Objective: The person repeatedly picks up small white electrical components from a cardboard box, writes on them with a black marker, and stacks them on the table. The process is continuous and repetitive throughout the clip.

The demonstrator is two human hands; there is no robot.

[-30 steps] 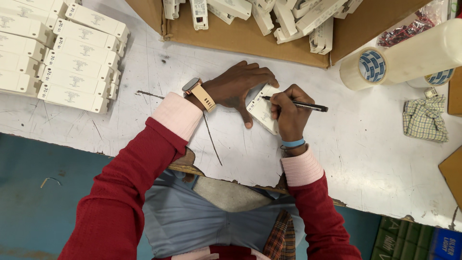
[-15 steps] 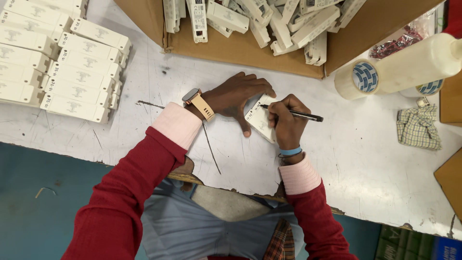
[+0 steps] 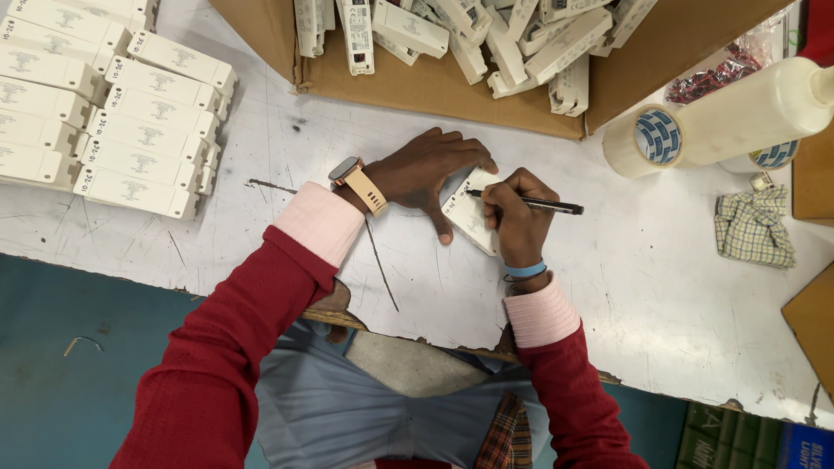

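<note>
**Pen on a white unit at the near edge of the bench**

The white, scratched bench [image 3: 660, 287] carries everything. At its far edge lies an opened brown cardboard box [image 3: 434, 87] with a loose heap of white plastic units [image 3: 486, 35] in it. At the far left corner, more white units stand in neat stacked rows [image 3: 113, 113]. Toward the right edge a white plastic bottle [image 3: 747, 108] lies on its side, its base touching a roll of clear tape [image 3: 656, 139], with a checked cloth [image 3: 754, 230] just below them and near the right edge.

Near the middle of the near edge, the left hand [image 3: 426, 174], a watch on its wrist, lies flat with fingers spread, pressing down on a single white unit [image 3: 469, 217] that rests on the bench. The right hand [image 3: 519, 217], just beside it, is closed around a black pen [image 3: 539, 204], whose tip touches the top of that unit.
</note>
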